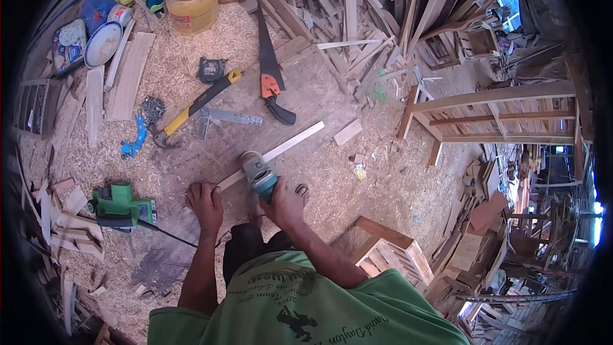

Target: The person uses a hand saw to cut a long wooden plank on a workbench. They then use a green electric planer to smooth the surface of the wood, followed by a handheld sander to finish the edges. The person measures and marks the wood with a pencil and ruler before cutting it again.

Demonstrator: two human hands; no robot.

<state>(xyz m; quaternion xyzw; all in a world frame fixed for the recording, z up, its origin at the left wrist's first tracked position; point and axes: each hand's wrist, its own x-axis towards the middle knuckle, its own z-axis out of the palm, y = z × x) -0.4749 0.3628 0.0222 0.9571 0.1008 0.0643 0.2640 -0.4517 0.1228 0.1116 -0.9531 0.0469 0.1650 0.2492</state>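
Note:
A narrow pale wooden strip lies slantwise on the ground in front of me. My left hand grips its near left end, fingers closed over the wood. In my right hand is a teal and grey angle grinder, held by its body. The grinder's round disc is over the middle of the strip; whether it touches the wood I cannot tell. A short wood offcut lies just past the strip's far end.
Beyond the strip lie a handsaw, a metal square, a yellow-black hammer and a tape measure. A green electric planer sits left, its cord running toward me. Wooden frames and scrap piles stand right; sawdust covers the ground.

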